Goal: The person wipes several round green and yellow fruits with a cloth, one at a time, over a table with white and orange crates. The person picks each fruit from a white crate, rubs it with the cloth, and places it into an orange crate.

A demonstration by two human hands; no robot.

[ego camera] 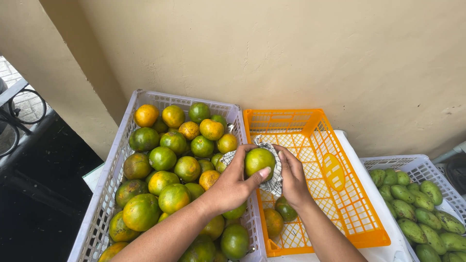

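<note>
Holding a green orange [258, 160], both hands wrap it in checked cloth [275, 180].

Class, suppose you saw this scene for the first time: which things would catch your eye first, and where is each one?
At the centre, the left hand and right hand hold a green orange in a checked cloth. To their left, a pale crate is heaped with green and yellow oranges. Under the hands a bright orange crate holds just two fruits, and green mangoes fill a white crate at the far right.
</note>
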